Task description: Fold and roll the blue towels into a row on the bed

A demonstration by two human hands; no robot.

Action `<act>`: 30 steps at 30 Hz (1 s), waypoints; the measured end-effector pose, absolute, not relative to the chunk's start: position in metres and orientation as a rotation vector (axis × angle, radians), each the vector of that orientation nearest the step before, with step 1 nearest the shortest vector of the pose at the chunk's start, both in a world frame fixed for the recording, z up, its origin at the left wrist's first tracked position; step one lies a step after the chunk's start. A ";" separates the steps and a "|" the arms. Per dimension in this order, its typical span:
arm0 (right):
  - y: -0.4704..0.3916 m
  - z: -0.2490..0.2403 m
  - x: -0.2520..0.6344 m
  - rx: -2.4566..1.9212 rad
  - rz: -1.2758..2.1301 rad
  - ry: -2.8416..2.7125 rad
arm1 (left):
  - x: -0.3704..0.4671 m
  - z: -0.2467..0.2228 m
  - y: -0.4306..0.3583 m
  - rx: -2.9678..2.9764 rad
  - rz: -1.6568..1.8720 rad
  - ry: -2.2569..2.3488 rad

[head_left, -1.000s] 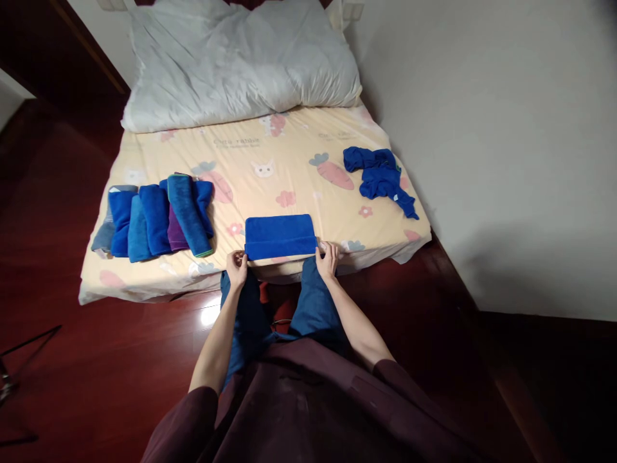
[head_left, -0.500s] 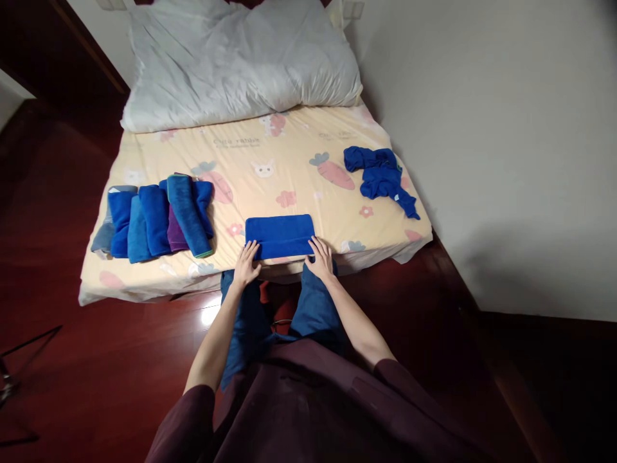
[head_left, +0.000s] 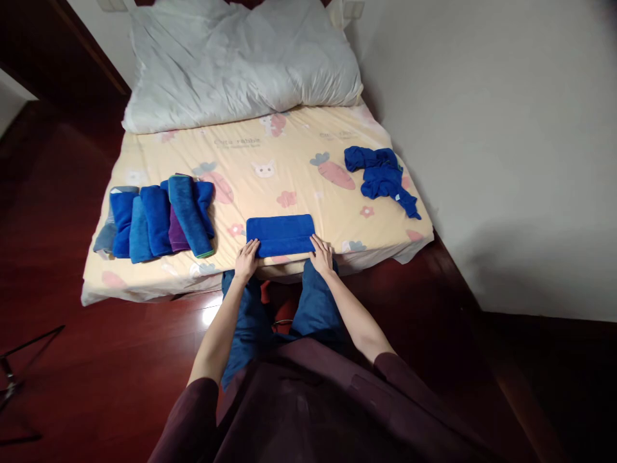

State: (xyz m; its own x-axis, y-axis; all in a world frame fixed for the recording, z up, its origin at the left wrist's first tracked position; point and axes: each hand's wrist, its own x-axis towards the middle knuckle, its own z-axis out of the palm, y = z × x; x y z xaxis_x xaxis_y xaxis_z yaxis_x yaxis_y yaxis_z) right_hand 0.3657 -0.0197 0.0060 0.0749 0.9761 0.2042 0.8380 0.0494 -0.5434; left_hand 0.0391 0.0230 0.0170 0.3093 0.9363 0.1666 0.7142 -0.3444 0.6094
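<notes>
A blue towel (head_left: pixel 280 233) lies flat on the bed's near edge, its front part folded over in a narrow strip. My left hand (head_left: pixel 247 258) is at its front left corner, the fingers closed round the folded edge. At the front right corner my right hand (head_left: pixel 321 254) grips the same edge, thumb below and fingers on top. Several rolled towels (head_left: pixel 155 218), blue, light blue and purple, lie side by side on the left of the bed. Crumpled blue cloths (head_left: pixel 383 177) lie on the right.
A white quilt (head_left: pixel 241 64) is heaped across the back of the bed (head_left: pixel 289 154). The wall (head_left: pixel 506 141) runs along the right side. A thin black stand (head_left: pixel 31 341) is on the floor at the left.
My thumbs have drawn in and the fingers of both hands have closed more on the towel's front corners. The towel has barely moved.
</notes>
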 end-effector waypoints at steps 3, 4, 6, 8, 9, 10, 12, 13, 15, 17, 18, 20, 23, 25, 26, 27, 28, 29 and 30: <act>-0.019 0.008 0.369 -1.839 0.362 -1.790 | 0.032 0.022 0.025 2.190 0.660 1.461; -0.021 0.009 0.371 -1.821 0.374 -1.808 | 0.028 0.023 0.024 2.210 0.643 1.445; -0.031 0.009 0.375 -1.753 0.391 -1.850 | 0.017 0.022 0.019 2.237 0.621 1.413; -0.041 0.009 0.378 -1.687 0.394 -1.858 | 0.008 0.019 0.012 2.219 0.629 1.397; -0.045 0.009 0.379 -1.667 0.392 -1.845 | 0.005 0.017 0.009 2.190 0.650 1.397; -0.048 0.009 0.379 -1.657 0.388 -1.826 | 0.003 0.016 0.007 2.151 0.682 1.398; -0.047 0.009 0.378 -1.654 0.382 -1.788 | 0.003 0.013 0.006 2.052 0.780 1.409; -0.045 0.009 0.377 -1.657 0.382 -1.765 | 0.004 0.012 0.007 2.001 0.832 1.422; -0.038 0.009 0.375 -1.669 0.395 -1.705 | 0.008 0.011 0.009 1.914 0.908 1.458; -0.032 0.009 0.375 -1.677 0.419 -1.653 | 0.010 0.012 0.012 1.868 0.932 1.499; -0.030 0.008 0.376 -1.675 0.431 -1.639 | 0.011 0.012 0.013 1.859 0.933 1.516; -0.027 0.006 0.377 -1.664 0.441 -1.620 | 0.012 0.012 0.015 1.852 0.936 1.541; -0.024 -0.001 0.379 -1.677 0.435 -1.542 | 0.010 0.010 0.017 1.805 0.947 1.598; -0.022 -0.006 0.380 -1.720 0.441 -1.467 | 0.007 0.007 0.020 1.744 0.944 1.663; -0.021 -0.009 0.381 -1.740 0.444 -1.436 | 0.006 0.006 0.021 1.717 0.942 1.688; -0.021 -0.011 0.382 -1.755 0.447 -1.411 | 0.004 0.004 0.023 1.699 0.939 1.702; -0.020 -0.013 0.383 -1.763 0.447 -1.395 | 0.002 0.003 0.024 1.691 0.936 1.702; -0.019 -0.015 0.383 -1.766 0.445 -1.382 | 0.000 0.003 0.025 1.689 0.932 1.693; -0.019 -0.017 0.384 -1.769 0.443 -1.369 | -0.002 0.002 0.026 1.686 0.927 1.685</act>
